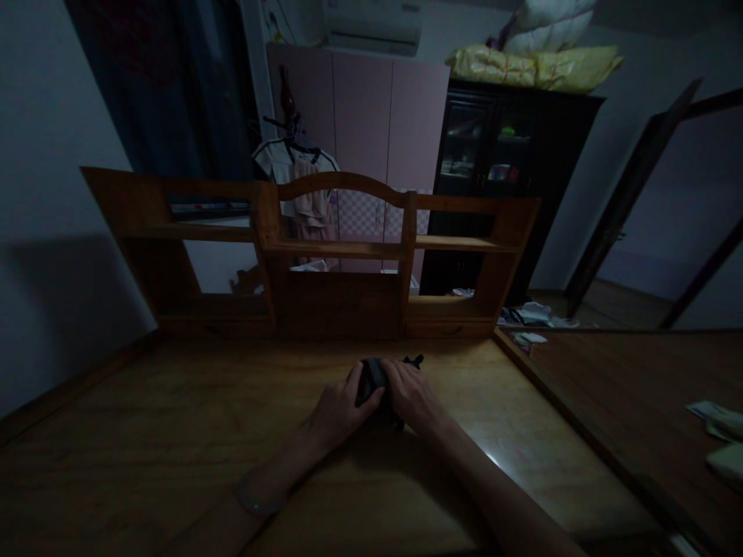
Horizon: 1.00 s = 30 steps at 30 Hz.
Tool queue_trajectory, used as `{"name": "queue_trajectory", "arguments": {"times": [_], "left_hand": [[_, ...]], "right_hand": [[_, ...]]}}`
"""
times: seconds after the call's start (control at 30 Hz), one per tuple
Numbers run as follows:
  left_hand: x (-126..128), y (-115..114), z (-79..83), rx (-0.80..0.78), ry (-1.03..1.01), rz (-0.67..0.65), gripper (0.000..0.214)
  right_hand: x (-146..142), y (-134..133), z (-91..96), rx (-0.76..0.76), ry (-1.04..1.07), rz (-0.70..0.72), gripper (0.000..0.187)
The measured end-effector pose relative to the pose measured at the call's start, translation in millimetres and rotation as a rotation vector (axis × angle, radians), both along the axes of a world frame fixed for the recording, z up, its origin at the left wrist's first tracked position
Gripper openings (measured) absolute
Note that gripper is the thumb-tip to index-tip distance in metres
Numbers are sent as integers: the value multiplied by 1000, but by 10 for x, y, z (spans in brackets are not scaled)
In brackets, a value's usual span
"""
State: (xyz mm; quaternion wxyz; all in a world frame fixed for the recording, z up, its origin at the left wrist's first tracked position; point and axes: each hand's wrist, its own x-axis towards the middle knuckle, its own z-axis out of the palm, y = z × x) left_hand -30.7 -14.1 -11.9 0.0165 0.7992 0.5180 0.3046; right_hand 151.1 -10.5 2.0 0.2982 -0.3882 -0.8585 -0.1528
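Gripping a dark object, left hand and right hand mostly hide it.

Nothing written can be read in this dim view: no letters, numbers or brand marks show on the air conditioner, the wooden shelf unit, the scattered papers or the dark object.

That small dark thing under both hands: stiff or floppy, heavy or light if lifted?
Probably light: the dark object is small enough that the left hand and right hand nearly cover it. It may be soft, since its outline looks rounded and bunched, but the dim light hides its material. Unlikely to roll far on the flat wooden desk.
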Motion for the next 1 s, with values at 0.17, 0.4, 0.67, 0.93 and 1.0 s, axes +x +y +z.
{"name": "queue_trajectory", "arguments": {"times": [0.17,0.4,0.67,0.93,1.0], "left_hand": [[1,-17,24,-51,-88,-25,52],[34,-56,83,-74,-227,-17,40],[63,-45,94,-110,-333,30,39],[102,-84,116,-205,-499,-32,38],[114,-92,117,-221,-510,-28,38]], "right_hand": [[-49,-25,23,-131,21,-91,33],[-113,-65,107,-344,143,-168,25],[-113,11,-12,-426,427,105,37],[-69,75,-28,-516,538,233,47],[-75,86,-35,-510,530,213,42]]}}
